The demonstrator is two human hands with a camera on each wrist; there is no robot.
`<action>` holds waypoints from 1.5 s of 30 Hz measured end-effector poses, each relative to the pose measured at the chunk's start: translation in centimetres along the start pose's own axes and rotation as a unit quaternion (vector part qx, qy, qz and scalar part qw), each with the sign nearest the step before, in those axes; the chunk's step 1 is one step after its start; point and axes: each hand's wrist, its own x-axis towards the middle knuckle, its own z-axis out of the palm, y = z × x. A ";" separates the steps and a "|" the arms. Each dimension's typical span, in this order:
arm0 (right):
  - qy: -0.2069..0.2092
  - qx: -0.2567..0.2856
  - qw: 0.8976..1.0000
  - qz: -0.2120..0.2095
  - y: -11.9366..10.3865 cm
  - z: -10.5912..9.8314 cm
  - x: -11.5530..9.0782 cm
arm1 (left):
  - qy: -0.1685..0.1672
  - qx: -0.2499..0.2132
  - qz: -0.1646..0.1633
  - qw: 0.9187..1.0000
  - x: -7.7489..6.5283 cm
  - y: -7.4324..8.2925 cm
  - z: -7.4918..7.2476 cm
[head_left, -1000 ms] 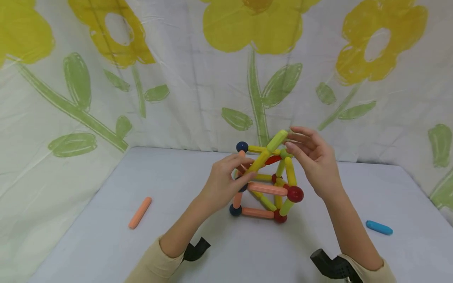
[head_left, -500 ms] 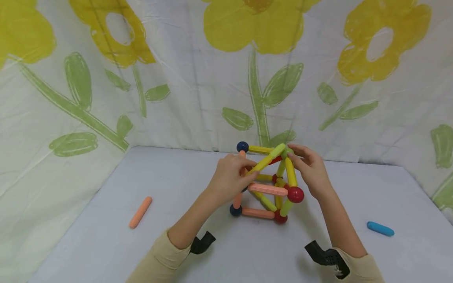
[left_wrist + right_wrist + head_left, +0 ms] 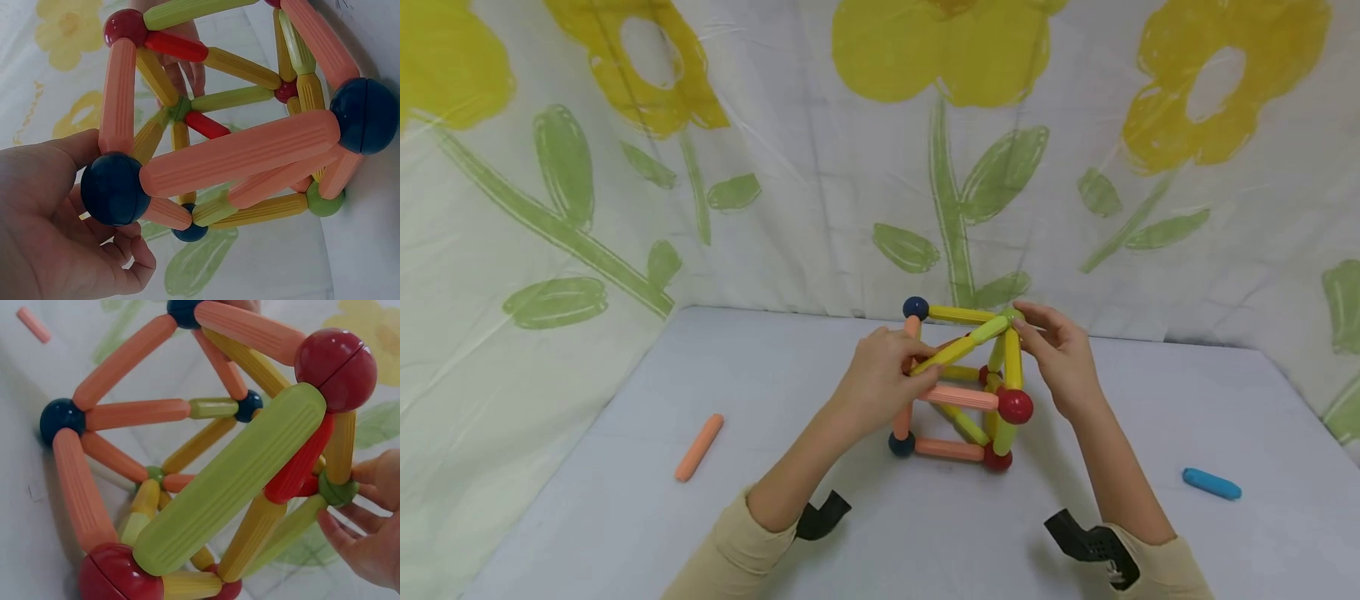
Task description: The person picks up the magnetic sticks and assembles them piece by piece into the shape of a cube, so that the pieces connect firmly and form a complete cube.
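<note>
A cube-like frame of magnetic sticks and balls stands on the table, with an orange stick and a red ball along its near top edge. A yellow stick, joined end to end with a light-green stick, slants across the top. My left hand pinches the yellow stick's lower end; in the left wrist view its fingers curl beside the navy corner ball. At the far right top corner, my right hand pinches the green ball, and the light-green stick's tip meets that ball.
A loose orange stick lies on the white table to the left. To the right lies a loose blue stick. Behind the table hangs a white cloth printed with yellow flowers.
The light-green end of the slanting pair has come down onto the green ball. My right hand has moved left and down and now grips that ball; my left hand keeps its pinch.
</note>
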 end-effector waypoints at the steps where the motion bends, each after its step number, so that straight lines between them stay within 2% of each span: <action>1: 0.001 0.000 1.000 0.001 0.0 0.0 0.0 | -0.002 -0.001 -0.004 1.000 0.0 0.1 0.0; 6: 0.003 0.000 1.000 0.003 0.0 -0.1 -0.1 | -0.012 -0.001 -0.014 1.000 0.1 0.3 -0.1; 17: -0.001 0.001 1.000 -0.003 -0.1 -0.2 -0.1 | -0.011 0.006 -0.006 1.000 0.1 0.1 -0.1; 21: -0.010 -0.005 1.000 -0.006 0.0 -0.5 -0.3 | 0.002 -0.017 0.005 1.000 -0.1 -0.3 0.0; 24: -0.017 -0.014 1.000 -0.014 0.2 -1.2 -0.8 | 0.027 -0.046 0.021 0.998 -0.8 -0.7 0.0; 28: -0.018 -0.034 0.998 -0.039 0.7 -3.0 -2.0 | 0.071 -0.077 0.018 0.994 -2.7 -1.7 -0.8; 31: -0.017 -0.055 0.996 -0.065 1.4 -5.2 -3.4 | 0.101 -0.074 0.002 0.992 -4.5 -2.9 -2.1; 34: -0.020 -0.078 0.993 -0.082 2.3 -8.0 -5.4 | 0.131 -0.051 -0.017 0.990 -6.7 -4.9 -3.6; 37: -0.016 -0.126 0.988 -0.085 3.6 -11.1 -7.5 | 0.163 -0.016 -0.040 0.986 -9.2 -7.7 -5.1; 40: -0.007 -0.195 0.978 -0.076 5.0 -14.0 -9.5 | 0.192 0.018 -0.077 0.978 -11.7 -10.7 -6.4; 42: -0.004 -0.240 0.968 -0.068 6.1 -15.8 -10.7 | 0.196 0.041 -0.106 0.974 -13.3 -12.4 -7.2; 45: -0.005 -0.298 0.953 -0.056 7.5 -17.9 -12.3 | 0.168 0.060 -0.157 0.971 -15.4 -14.8 -8.2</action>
